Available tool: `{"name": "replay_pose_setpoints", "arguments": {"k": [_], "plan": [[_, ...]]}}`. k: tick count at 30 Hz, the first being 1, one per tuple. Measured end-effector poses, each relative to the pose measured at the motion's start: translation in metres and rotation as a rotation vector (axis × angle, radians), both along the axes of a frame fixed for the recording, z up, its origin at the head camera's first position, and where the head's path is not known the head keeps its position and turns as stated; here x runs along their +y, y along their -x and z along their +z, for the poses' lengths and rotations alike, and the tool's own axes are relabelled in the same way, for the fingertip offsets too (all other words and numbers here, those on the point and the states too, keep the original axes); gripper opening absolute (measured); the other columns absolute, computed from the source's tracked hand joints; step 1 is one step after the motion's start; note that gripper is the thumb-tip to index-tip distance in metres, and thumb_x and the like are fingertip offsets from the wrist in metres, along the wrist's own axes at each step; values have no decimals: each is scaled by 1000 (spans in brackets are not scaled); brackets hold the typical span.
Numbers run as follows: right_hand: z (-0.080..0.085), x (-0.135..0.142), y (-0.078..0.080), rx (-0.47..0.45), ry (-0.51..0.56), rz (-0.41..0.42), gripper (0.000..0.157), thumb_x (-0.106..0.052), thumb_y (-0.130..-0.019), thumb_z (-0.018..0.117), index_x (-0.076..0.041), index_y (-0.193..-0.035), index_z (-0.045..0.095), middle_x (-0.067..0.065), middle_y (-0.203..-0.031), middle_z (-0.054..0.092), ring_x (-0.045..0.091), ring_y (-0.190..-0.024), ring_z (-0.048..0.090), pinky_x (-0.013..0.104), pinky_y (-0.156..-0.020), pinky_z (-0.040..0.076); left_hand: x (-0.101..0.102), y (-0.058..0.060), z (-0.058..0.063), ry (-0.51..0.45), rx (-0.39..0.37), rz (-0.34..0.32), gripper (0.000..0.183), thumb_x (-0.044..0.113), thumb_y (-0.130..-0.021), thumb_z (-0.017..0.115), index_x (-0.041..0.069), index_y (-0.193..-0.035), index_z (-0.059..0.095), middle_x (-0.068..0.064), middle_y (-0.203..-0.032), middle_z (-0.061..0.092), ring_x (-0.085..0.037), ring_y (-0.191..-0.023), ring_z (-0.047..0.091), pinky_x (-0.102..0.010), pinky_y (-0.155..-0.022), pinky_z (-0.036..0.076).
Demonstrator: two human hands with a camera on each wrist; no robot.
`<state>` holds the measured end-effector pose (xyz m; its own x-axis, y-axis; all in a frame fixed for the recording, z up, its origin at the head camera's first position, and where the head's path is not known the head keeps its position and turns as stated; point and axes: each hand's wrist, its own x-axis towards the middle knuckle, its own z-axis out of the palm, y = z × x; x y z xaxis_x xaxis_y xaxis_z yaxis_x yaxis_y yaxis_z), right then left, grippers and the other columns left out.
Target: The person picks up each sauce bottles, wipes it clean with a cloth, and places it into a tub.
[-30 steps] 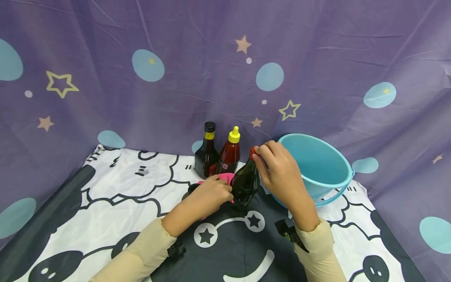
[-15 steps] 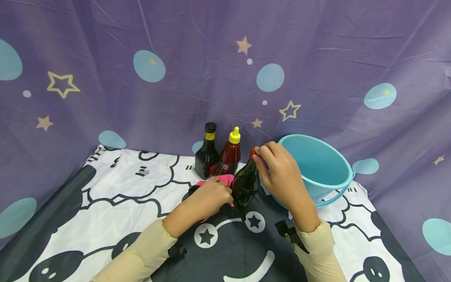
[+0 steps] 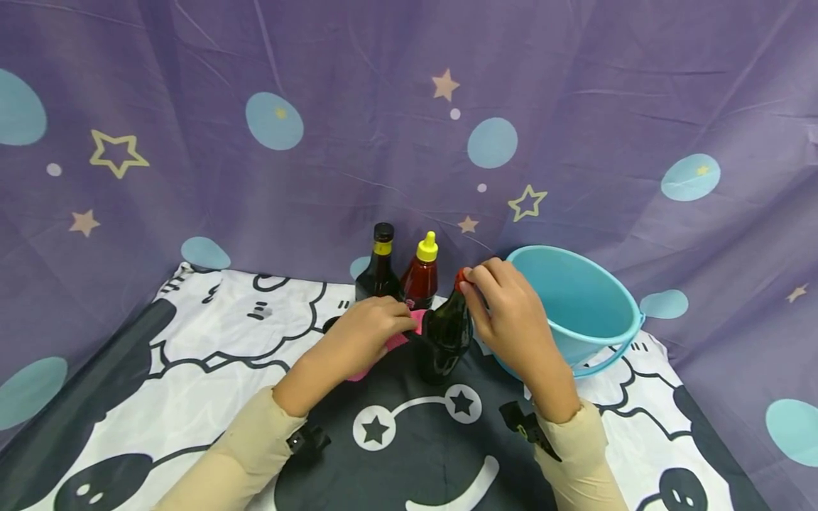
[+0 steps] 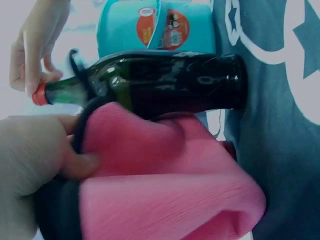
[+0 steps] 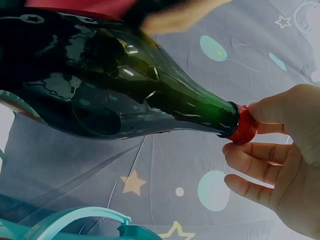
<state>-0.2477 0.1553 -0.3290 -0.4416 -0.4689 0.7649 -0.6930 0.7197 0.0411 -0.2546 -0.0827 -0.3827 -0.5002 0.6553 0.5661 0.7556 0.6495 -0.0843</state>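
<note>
My right hand (image 3: 511,312) pinches the red cap (image 5: 246,125) of a dark green glass bottle (image 3: 449,330) between thumb and fingers, and the bottle leans slightly. My left hand (image 3: 364,330) grips a pink cloth (image 4: 155,145) with black edging and a black loop, beside the bottle. In the left wrist view the cloth is folded over, its upper part right against the bottle's side. The thumb of that hand lies on the pink fabric; the other fingers are mostly hidden.
Behind the left hand stand a dark bottle (image 3: 378,277) with a black cap and a red sauce bottle (image 3: 420,280) with a yellow nozzle. A light blue bucket (image 3: 578,333) is close on the right. A purple curtain (image 3: 358,78) hangs behind the patterned tablecloth (image 3: 224,326).
My left hand has risen and drawn a little left, lifting the pink cloth along the bottle's side. My right hand stays on the red cap, and the bottle has hardly moved.
</note>
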Motion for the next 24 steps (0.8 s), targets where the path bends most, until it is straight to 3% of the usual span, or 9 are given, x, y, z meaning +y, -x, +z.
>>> {"name": "replay_pose_setpoints", "arguments": {"k": [3, 7, 9, 12, 18, 24], "plan": [[-1, 0, 0, 6, 3, 4, 11, -13, -98, 67, -3, -100, 64, 9, -86, 55, 23, -74, 47, 34, -65, 40, -1, 0, 3, -146, 69, 70, 42, -8, -71, 82, 8, -110, 77, -5, -105, 74, -22, -100, 69, -37, -90, 59], [-1, -1, 1, 14, 9, 15, 11, -13, -97, 67, -3, -99, 63, 9, -86, 55, 24, -74, 47, 35, -64, 39, 5, -2, 5, -407, 166, 130, 42, -15, -76, 65, 3, -113, 75, -11, -107, 73, -28, -100, 69, -41, -89, 59], [-1, -1, 1, 17, 12, 21, 11, -12, -97, 67, -3, -99, 63, 9, -85, 55, 24, -73, 47, 35, -64, 39, 10, -5, 3, -520, 209, 110, 42, -15, -79, 59, 1, -114, 75, -13, -109, 73, -29, -101, 69, -42, -90, 59], [-1, -2, 1, 23, 13, 31, 10, -11, -96, 68, -2, -99, 64, 10, -85, 55, 24, -73, 47, 35, -64, 40, 21, -8, -3, -611, 242, 33, 39, -13, -84, 57, 0, -117, 73, -14, -112, 72, -29, -103, 69, -41, -92, 58], [-1, -1, 1, 25, 9, 24, 11, -11, -97, 67, -2, -98, 63, 10, -85, 54, 24, -73, 47, 35, -63, 41, 38, -10, -18, -587, 185, -140, 36, -10, -88, 63, 2, -121, 71, -13, -118, 70, -25, -107, 68, -35, -93, 58], [0, 0, 0, 19, -4, 12, 11, -12, -98, 66, -1, -100, 62, 11, -86, 54, 26, -73, 48, 36, -64, 42, 39, -9, -23, -470, 130, -183, 40, -6, -89, 67, 5, -127, 69, -13, -125, 68, -24, -114, 67, -34, -96, 58]]}}
